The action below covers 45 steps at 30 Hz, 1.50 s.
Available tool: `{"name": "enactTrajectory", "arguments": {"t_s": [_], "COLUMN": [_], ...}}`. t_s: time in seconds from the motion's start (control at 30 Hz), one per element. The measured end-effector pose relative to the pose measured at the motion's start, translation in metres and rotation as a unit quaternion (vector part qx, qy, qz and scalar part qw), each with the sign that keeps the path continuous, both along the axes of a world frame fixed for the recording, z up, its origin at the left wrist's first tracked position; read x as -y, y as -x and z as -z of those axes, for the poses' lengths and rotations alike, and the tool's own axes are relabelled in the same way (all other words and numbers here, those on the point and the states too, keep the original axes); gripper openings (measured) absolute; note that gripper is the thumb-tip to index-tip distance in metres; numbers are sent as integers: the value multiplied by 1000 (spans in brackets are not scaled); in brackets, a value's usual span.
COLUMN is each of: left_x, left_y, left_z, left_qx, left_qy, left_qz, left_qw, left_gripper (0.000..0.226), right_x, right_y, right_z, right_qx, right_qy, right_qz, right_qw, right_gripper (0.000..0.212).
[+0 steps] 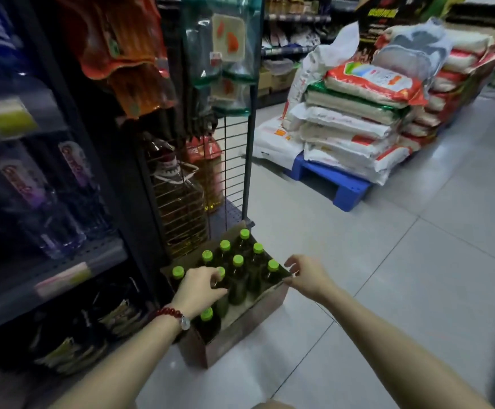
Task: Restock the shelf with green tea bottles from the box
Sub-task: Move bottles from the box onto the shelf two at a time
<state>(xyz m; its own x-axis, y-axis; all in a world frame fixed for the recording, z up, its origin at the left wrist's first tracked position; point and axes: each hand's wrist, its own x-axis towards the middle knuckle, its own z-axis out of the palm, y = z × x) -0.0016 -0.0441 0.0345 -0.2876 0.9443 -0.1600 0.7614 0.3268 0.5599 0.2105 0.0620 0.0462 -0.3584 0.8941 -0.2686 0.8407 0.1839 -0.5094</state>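
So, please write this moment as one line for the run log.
stage: picking | left hand: on a bottle in the box | right hand: at box edge

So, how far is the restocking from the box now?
Some slots in the cardboard box are empty, so bottles may be out already. The left hand closes on one green-capped bottle; the right hand holds the flap. About nine bottles remain.

1 head view, looking forward and down (near) onto box (240, 323) on floor.
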Motion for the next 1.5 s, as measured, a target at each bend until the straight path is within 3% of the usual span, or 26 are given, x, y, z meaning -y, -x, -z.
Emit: {"name": "enactTrajectory", "arguments": {"t_s": [0.27, 0.47, 0.67, 0.9, 1.13, 1.5], "left_x": [17, 30, 27, -5, -28, -33], "left_y": [9, 5, 4, -3, -13, -28], "left_z": [71, 117, 141, 155, 168, 183], "left_qx": [39, 45, 43, 63, 95, 169], "left_qy": [16, 4, -47, -101, -87, -119], "left_qz": [-68, -104, -141, -158, -181, -208], "left_qw": [997, 994, 988, 980, 975, 956], "left_gripper": [39, 56, 40, 35, 35, 32], "right_x": [-17, -30, -44, -75, -96, -89], "right_y": [14, 25, 28, 41, 44, 48], "right_z": [60, 114, 145, 166, 184, 194], "right_qx": [4, -78, -135, -129, -115, -215], "right_qy": [-27, -43, -41, -47, -49, -29], "right_qz": [4, 72, 111, 115, 105, 125], "right_qw": [1000, 993, 984, 984, 987, 968], "right_gripper": [25, 26, 39, 34, 32, 34]}}
